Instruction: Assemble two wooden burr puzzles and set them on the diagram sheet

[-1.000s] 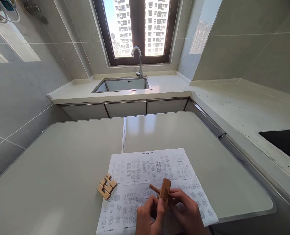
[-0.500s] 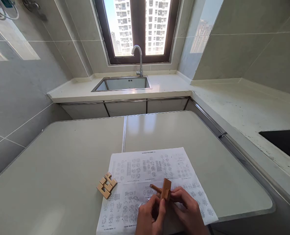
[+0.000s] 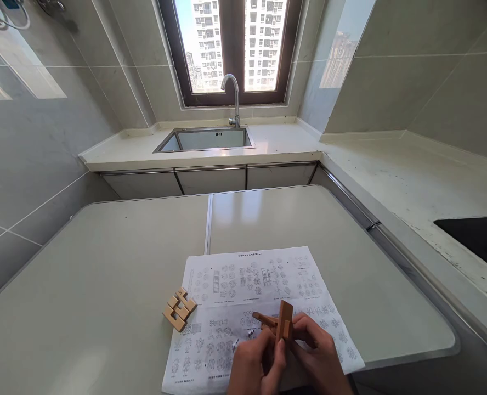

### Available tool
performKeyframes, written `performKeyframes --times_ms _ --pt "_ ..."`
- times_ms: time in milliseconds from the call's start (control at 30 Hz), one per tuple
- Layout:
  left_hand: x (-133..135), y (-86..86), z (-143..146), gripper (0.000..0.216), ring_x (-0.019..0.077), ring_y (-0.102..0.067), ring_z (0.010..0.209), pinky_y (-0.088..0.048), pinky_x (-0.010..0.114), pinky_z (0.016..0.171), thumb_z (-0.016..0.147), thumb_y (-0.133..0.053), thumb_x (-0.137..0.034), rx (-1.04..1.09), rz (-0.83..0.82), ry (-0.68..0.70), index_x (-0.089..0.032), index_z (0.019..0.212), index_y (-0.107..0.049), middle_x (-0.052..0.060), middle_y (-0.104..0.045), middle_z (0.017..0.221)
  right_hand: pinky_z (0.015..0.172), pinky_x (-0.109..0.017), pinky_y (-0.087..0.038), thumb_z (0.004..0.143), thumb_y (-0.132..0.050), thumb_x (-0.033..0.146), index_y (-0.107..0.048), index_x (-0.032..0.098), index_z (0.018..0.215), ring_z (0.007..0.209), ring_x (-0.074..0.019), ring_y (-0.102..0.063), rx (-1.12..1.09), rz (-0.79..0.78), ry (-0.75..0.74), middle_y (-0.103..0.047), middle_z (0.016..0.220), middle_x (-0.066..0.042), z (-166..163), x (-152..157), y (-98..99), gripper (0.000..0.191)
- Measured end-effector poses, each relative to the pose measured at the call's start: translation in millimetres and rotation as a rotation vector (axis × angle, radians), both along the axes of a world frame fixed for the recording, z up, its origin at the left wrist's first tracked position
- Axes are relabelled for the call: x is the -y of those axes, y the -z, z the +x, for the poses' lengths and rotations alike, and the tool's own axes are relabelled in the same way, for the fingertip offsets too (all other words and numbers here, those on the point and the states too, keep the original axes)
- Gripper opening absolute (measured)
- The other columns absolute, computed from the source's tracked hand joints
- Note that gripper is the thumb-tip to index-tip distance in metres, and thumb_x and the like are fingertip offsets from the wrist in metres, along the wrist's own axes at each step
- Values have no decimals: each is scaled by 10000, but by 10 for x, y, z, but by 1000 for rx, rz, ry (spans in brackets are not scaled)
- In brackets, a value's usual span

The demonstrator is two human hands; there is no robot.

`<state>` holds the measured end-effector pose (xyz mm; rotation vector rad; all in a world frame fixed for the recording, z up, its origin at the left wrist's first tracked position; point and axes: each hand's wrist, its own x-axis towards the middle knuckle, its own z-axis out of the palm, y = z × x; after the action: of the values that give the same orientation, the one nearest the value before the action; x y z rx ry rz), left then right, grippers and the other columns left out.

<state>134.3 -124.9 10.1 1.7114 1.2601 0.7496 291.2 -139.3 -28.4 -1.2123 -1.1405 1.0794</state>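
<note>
My left hand [image 3: 256,359] and my right hand [image 3: 318,351] are close together over the near part of a printed sheet [image 3: 210,285]. Between them is a small cluster of brown wooden puzzle pieces [image 3: 284,317], one block standing up and a thinner stick pointing left. My left fingers pinch the cluster from below and the left, while my right fingertips grip its right side. How the pieces join is partly hidden by my fingers. Left of my hands, a lighter set of notched wooden puzzle pieces [image 3: 180,309] lies at the sheet's left edge.
The sheet, covered in small diagrams, lies on a pale table [image 3: 103,263] with a seam [image 3: 209,225]. Beyond stand a counter with a sink [image 3: 204,149], a faucet [image 3: 236,101] and a window. Along the right runs another counter [image 3: 412,181] with a black cooktop [image 3: 477,236].
The held wooden cluster has shifted slightly right and turned a little, with both hands moving along with it. More of the left-pointing pieces shows. The pieces on the table have stayed put.
</note>
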Motion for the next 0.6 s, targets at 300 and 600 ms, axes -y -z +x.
performKeyframes --times_ms 300,600 --pt "38 -9 71 393 121 -449 480 -261 242 496 1009 -398 -443 -119 59 -40 -207 740 -560 -24 -498 549 754 -300 -599 805 -811 302 -592 207 717 785 -201 -691 -141 -47 49 -628 833 -16 -5 -17 8 255" --pt "11 -153 -52 345 179 -607 679 -491 272 628 996 -477 -498 -79 179 -145 -207 889 -627 36 -629 773 680 -288 -588 789 -817 411 -585 201 724 803 -233 -703 -260 -155 71 -658 842 -38 37 -21 -85 320"
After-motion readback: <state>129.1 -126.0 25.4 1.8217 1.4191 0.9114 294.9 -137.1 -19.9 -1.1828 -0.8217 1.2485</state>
